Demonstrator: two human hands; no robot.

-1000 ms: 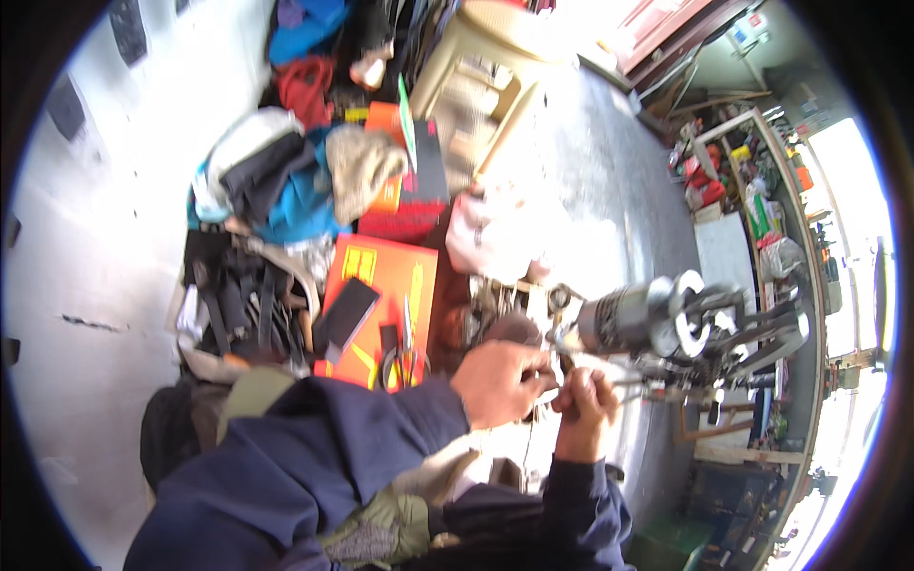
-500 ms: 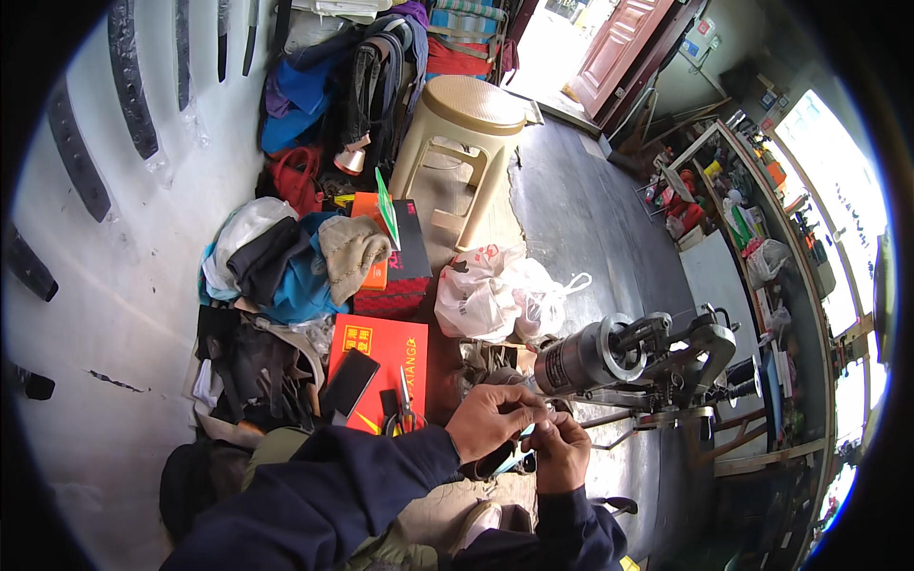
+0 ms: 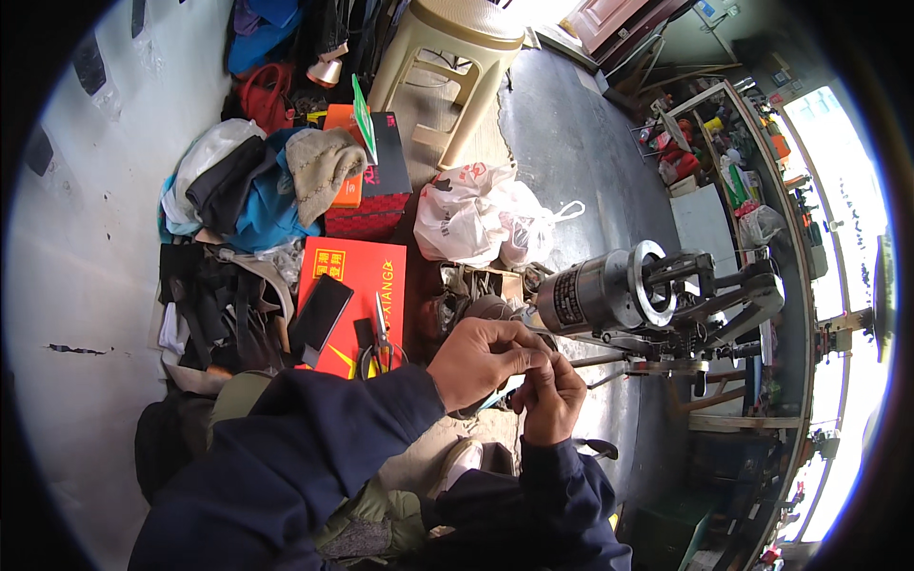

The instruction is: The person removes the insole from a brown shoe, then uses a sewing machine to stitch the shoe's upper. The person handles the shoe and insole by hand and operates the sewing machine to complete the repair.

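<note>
Fingertips meet just in front of a metal sewing machine (image 3: 590, 290) with a round drum and linked arms. My left hand (image 3: 486, 360) is closed in a pinch, its thumb and forefinger pressed together. Against those fingertips, my right hand (image 3: 555, 400) pinches too, its other fingers curled in. Whatever they grip is too small to make out. To the left of my left hand lie black-handled scissors (image 3: 382, 333) and a black phone (image 3: 322, 311), both on a red box (image 3: 386, 269).
White plastic bags (image 3: 466, 217) sit on the floor beyond the machine. A beige stool (image 3: 457, 71) stands behind them. Piled clothes (image 3: 252, 186) and a dark red patterned box (image 3: 367, 218) are at the left. Cluttered shelves (image 3: 752, 205) line the right side.
The view has tilted downward, so the stool, bags and boxes sit higher in the picture. Both hands keep their pinch, with fingertips still together beside the machine.
</note>
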